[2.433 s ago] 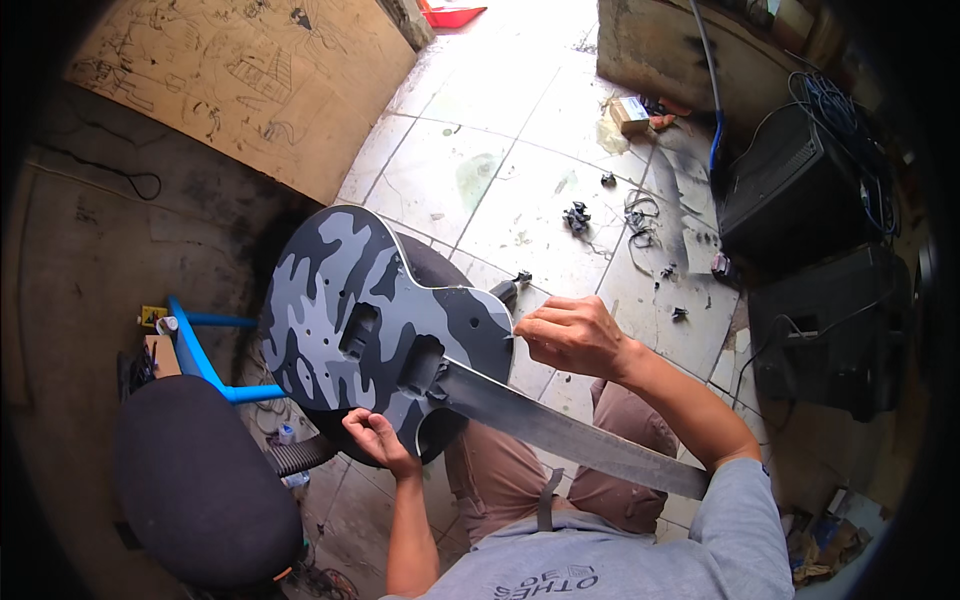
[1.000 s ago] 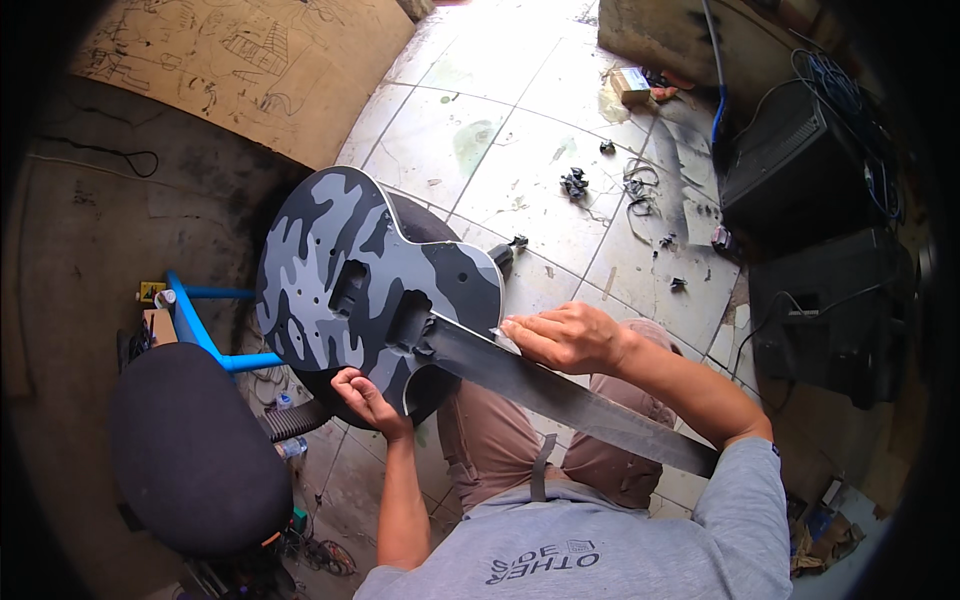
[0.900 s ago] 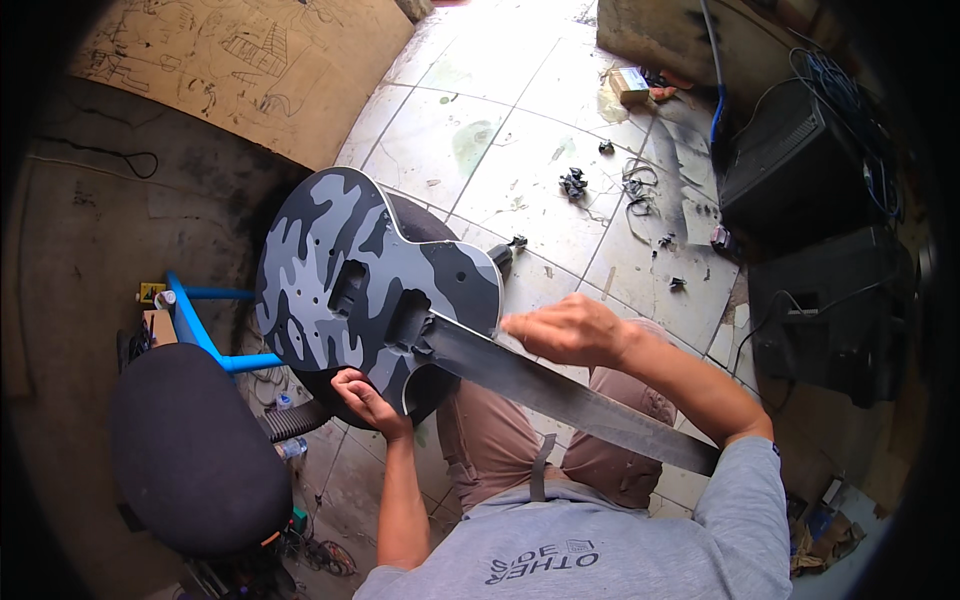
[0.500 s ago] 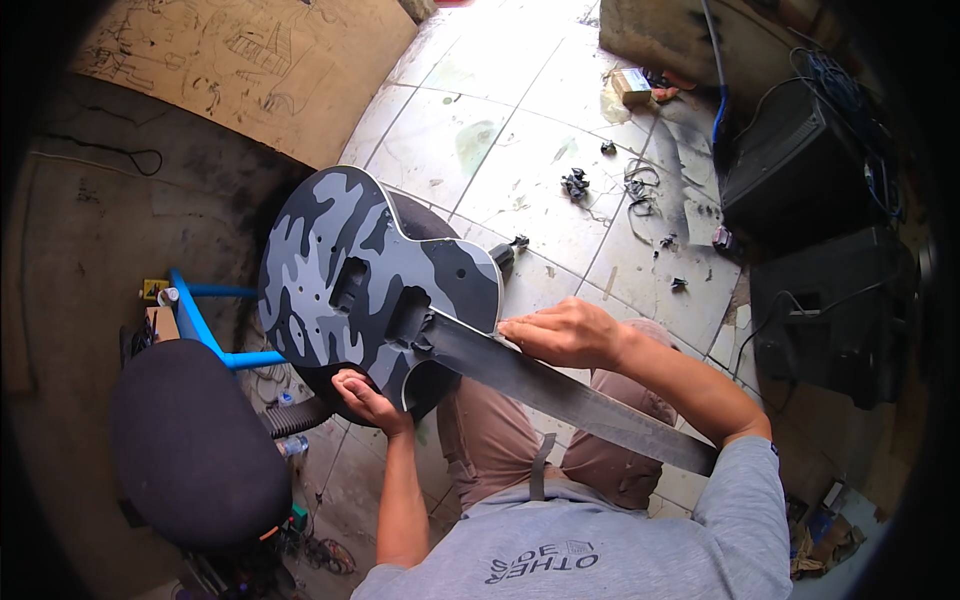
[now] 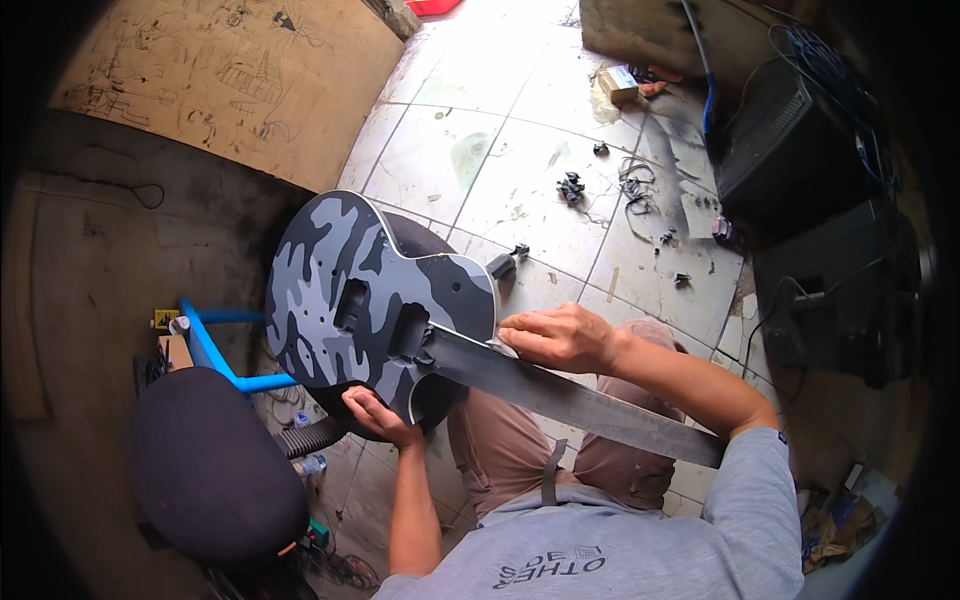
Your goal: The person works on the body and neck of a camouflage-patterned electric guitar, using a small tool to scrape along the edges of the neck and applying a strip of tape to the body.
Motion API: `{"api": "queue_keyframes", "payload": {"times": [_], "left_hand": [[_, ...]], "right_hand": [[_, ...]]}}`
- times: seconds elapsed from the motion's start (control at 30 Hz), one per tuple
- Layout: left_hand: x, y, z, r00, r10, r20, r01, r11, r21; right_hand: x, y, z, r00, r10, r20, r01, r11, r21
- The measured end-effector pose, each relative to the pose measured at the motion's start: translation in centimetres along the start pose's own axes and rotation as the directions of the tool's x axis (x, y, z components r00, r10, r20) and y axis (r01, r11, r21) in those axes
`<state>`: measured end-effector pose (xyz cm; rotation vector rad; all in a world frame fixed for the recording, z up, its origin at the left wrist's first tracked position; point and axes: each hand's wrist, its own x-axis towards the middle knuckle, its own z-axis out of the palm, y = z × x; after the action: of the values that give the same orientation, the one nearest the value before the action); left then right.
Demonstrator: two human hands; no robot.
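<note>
I see the left hand [image 5: 385, 415] gripping the camouflage guitar [image 5: 375, 282], the right hand [image 5: 562, 338] pinching a pale scrap [image 5: 504, 349]; a black seat [image 5: 215, 465] and blue frame [image 5: 212, 348] crowd its left.

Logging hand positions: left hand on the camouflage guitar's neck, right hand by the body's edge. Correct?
No: in the head view, the left hand is at the lower edge of the guitar body, not on the neck. The right hand is by the body's edge.

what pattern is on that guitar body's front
The guitar body has a camouflage pattern in grey and black, seen best in the head view.
</note>
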<state>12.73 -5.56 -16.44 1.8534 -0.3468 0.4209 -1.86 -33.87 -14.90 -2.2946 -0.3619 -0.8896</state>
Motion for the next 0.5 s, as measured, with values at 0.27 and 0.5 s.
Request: {"api": "queue_keyframes", "payload": {"times": [0.27, 0.5], "left_hand": [[0.1, 0.2, 0.2, 1.0, 0.007, 0.021, -0.007, 1.0, -0.022], [0.1, 0.3, 0.2, 0.999, -0.01, 0.031, 0.012, 0.999, -0.044]], "right_hand": [[0.8, 1.8, 0.0, 0.979, 0.201, -0.02, -0.201, 0.98, 0.006], [0.0, 0.4, -0.9, 0.989, 0.047, 0.141, -0.055, 0.997, 0.051]]}}
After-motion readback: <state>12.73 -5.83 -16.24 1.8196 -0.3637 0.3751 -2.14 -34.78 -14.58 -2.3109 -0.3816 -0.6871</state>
